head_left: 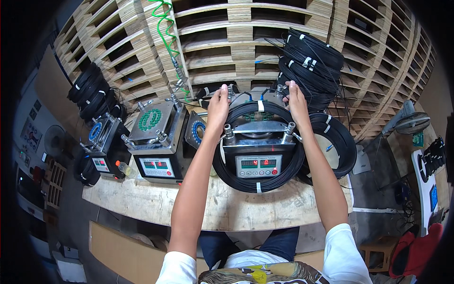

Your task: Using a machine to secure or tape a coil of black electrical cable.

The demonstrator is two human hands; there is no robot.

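Cable (283, 181), black and wound in a big ring, sits round the front of the machine (259, 150) on the wooden worktop (279, 210). Its top goes over the metal plate (255, 128) and its bottom is just below the lit panel (258, 165). From here I see the left hand (218, 110) by the back left post (230, 90) and the right hand (297, 104) by the back right post (285, 90). I cannot tell if the fingers squeeze the posts or only rest there. I think the ring is a bit heavy and bendy. I would hold both sides, all loops together, since the white bands (260, 106) tie only top and bottom. The blue tips (266, 92) look easy to break, so no pulling there.
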